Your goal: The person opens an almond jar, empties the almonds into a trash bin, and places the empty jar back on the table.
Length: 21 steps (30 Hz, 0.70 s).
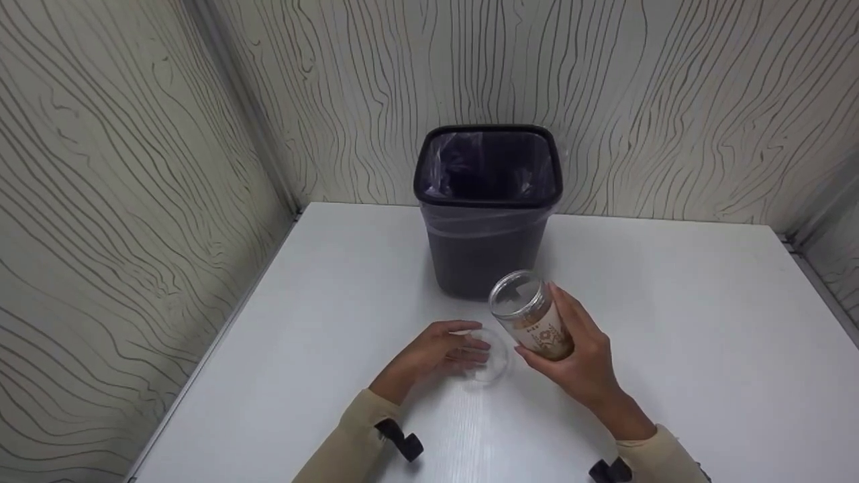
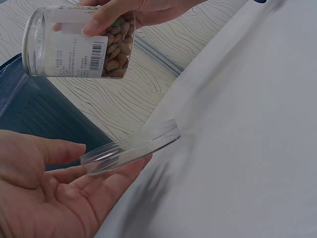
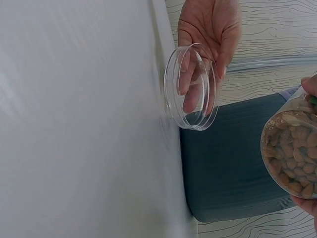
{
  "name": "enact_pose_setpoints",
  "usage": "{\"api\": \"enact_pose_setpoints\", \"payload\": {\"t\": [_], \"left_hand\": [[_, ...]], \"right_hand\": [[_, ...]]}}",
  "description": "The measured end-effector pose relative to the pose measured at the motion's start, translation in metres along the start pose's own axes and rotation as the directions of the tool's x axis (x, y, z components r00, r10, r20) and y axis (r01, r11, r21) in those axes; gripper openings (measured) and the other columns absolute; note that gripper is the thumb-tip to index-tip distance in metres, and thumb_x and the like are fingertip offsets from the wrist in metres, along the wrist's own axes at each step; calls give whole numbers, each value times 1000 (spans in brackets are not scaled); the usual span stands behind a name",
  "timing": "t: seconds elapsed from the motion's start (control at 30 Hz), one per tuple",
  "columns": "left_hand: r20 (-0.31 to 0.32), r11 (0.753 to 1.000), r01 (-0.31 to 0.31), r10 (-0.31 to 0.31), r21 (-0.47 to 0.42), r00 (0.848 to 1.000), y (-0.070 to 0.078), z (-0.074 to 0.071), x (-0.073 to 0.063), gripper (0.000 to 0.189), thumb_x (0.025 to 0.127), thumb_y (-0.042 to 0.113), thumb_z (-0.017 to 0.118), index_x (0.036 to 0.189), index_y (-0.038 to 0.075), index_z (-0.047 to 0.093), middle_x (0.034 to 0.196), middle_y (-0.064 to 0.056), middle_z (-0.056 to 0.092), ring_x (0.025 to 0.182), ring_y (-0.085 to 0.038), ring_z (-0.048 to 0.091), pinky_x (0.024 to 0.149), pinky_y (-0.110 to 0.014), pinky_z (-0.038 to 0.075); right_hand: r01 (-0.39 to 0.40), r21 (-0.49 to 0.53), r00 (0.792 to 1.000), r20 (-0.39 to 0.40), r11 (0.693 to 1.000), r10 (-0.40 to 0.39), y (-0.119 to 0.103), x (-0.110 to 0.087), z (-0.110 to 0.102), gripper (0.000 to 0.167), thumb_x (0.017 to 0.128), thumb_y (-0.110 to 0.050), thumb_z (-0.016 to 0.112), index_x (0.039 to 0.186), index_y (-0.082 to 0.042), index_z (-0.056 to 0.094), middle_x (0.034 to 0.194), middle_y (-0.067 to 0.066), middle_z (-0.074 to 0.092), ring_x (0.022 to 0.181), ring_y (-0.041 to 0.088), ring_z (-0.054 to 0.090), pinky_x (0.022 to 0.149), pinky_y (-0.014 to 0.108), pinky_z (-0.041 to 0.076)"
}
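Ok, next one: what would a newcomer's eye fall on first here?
Probably the dark bin with its clear liner, standing upright at the far side of the white table. Nearer, the right hand grips a tilted clear jar with brown nuts inside. Beside it, the left hand holds a shallow, see-through round piece.

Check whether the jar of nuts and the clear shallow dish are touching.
Apart. The left wrist view shows the jar and the dish with the patterned wall plainly visible in the gap between them.
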<state>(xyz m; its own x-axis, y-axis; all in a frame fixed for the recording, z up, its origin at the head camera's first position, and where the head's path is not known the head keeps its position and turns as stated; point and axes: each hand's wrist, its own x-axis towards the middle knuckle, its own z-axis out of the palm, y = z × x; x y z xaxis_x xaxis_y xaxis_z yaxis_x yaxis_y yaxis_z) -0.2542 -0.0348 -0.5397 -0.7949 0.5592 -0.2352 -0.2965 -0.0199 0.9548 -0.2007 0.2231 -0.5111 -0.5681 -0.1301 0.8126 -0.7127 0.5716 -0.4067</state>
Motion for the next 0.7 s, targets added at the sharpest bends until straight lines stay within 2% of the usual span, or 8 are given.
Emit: {"api": "enact_pose_setpoints", "payload": {"t": [0.23, 0.33, 0.5, 0.7], "left_hand": [[77, 999, -33, 30, 39, 997, -5, -7, 1, 51, 102, 11, 53, 150, -6, 42, 129, -27, 64, 115, -42, 66, 95, -43, 55], [64, 999, -17, 15, 41, 998, -4, -7, 0, 51, 103, 11, 53, 150, -5, 43, 129, -27, 65, 114, -41, 67, 92, -41, 56], [28, 999, 9, -10, 32, 1000, 0, -5, -1, 48, 104, 13, 51, 148, -4, 46, 126, -27, 66, 109, -38, 70, 79, -37, 60], [7, 999, 22, -22, 27, 1000, 2, -6, -1, 48, 105, 18, 50, 149, 0, 46, 125, -27, 67, 107, -37, 71, 76, -37, 61]], "right_hand": [[4, -1, 1000, -4, 1000, -4, 1, -1, 0, 108, 58, -13, 98, 150, 3, 45, 146, 13, 54, 124, 15, 57, 103, 16, 41], [5, 1, 1000, -5, 1000, -5, 1, -1, 0, 107, 58, -14, 98, 150, 3, 45, 146, 13, 54, 124, 15, 57, 103, 16, 41], [9, 2, 1000, -8, 1000, -9, 2, -1, 0, 107, 58, -14, 98, 150, 3, 45, 146, 13, 54, 124, 14, 57, 103, 16, 41], [7, 2, 1000, -7, 1000, -7, 2, -1, 0, 107, 58, -13, 98, 150, 3, 45, 145, 13, 55, 123, 15, 57, 104, 16, 41]]}}
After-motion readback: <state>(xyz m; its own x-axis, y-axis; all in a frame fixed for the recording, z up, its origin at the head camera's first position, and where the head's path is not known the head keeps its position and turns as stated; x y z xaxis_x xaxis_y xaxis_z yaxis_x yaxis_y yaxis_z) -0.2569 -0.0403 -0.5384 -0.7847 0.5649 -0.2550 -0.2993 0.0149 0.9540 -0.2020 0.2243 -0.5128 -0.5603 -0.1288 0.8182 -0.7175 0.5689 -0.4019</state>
